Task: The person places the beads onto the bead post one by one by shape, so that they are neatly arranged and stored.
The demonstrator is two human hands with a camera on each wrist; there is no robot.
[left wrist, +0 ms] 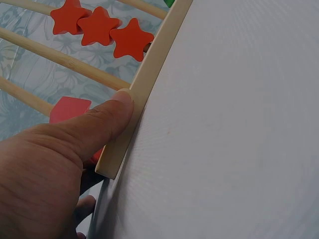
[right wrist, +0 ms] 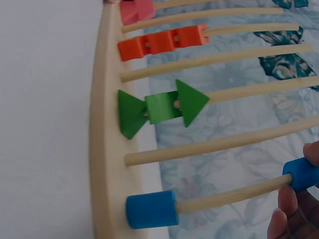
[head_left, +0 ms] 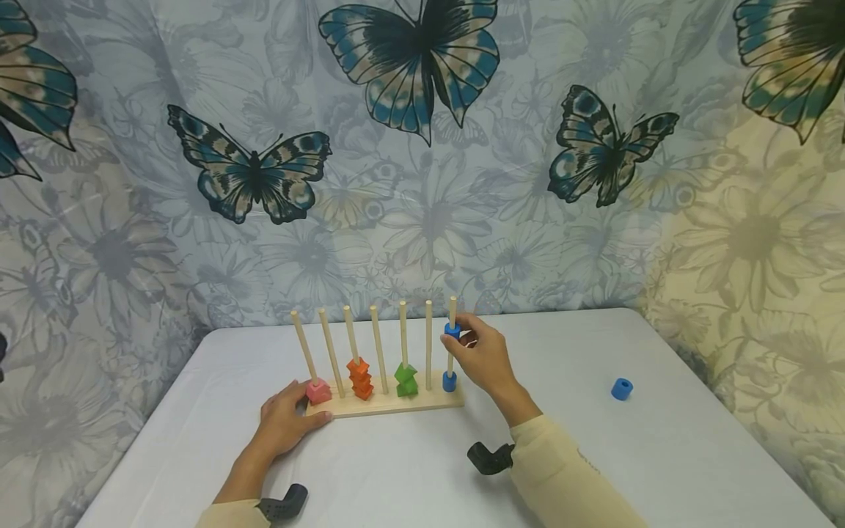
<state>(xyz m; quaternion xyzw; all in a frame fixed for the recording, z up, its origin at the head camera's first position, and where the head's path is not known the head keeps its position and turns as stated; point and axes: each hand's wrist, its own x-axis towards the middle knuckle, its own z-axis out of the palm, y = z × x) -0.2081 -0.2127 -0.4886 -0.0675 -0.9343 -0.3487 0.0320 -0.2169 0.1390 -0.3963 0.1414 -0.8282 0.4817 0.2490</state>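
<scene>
A wooden peg board (head_left: pixel 386 408) with several upright pegs stands on the table. My left hand (head_left: pixel 285 423) grips its left end, thumb along the front edge in the left wrist view. Beside that hand a pink bead (head_left: pixel 319 391) sits on the first peg. My right hand (head_left: pixel 487 356) pinches a blue cylinder bead (right wrist: pixel 302 174) threaded on the upper part of the rightmost peg. Another blue bead (right wrist: pixel 152 209) rests at that peg's foot. Three orange star beads (left wrist: pixel 99 26) and three green triangle beads (right wrist: pixel 162 107) are stacked on two other pegs.
A loose blue bead (head_left: pixel 622 389) lies on the white table (head_left: pixel 561 484) to the right of the board. Behind the table hangs a butterfly-patterned cloth (head_left: pixel 436 242). Black wrist cameras (head_left: pixel 490 458) sit on both wrists.
</scene>
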